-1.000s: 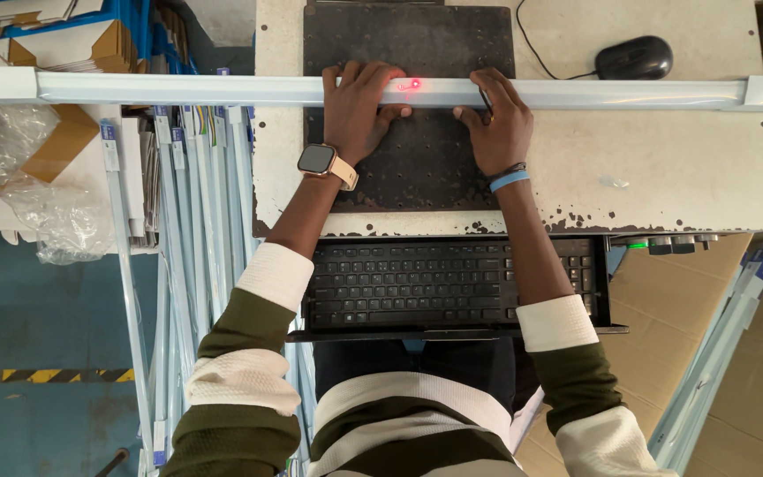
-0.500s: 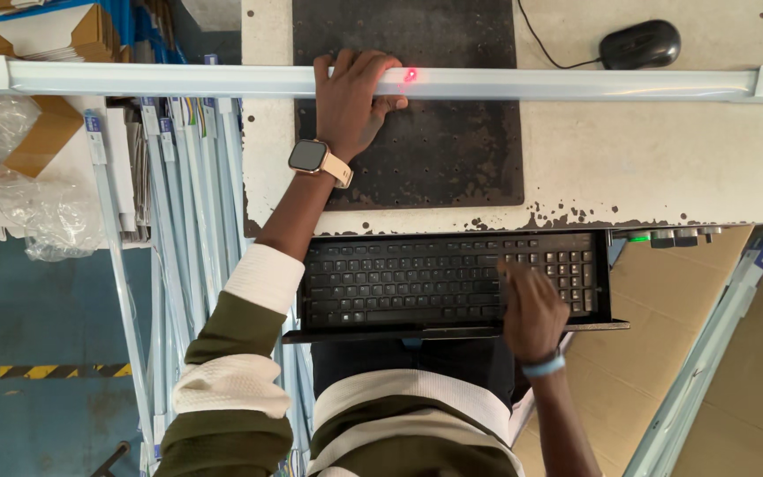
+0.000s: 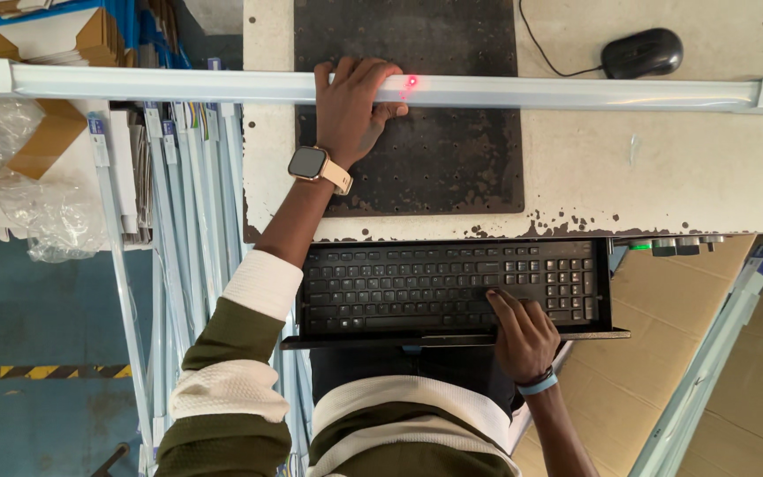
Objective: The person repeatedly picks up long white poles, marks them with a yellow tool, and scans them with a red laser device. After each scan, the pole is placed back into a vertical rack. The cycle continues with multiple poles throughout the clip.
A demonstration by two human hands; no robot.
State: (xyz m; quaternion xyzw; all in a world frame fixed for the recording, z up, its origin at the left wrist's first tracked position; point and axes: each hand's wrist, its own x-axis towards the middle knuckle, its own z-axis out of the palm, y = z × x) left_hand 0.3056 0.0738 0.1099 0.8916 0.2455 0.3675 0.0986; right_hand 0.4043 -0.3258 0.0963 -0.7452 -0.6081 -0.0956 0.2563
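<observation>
- Crosswise on the bench (image 3: 691, 177), we saw a long pale tube (image 3: 576, 90) lying with its long axis running left to right, along the far part of the worn top and overhanging both ends.
- Our left hand (image 3: 355, 106) lay on the tube just left of its middle, fingers flat and draped over it, pressing it down onto the dark perforated plate (image 3: 452, 168) rather than gripping round it; a watch (image 3: 309, 162) sat on that wrist.
- A small red light spot (image 3: 412, 81) glowed on the tube just right of the left hand's fingertips, touching distance from them.
- Our right hand (image 3: 523, 331) was well apart from the tube, on the near side, fingers loosely curled and resting on the right end of the black keyboard (image 3: 417, 283) in its pull-out tray; it held nothing.
- So the left hand was the nearer one to the tube, and the tube lay far from the right hand.
- A black mouse (image 3: 642, 51) sat beyond the tube at far right, untouched.
- More pale tubes (image 3: 187, 212) stood stacked to the left of the bench.
</observation>
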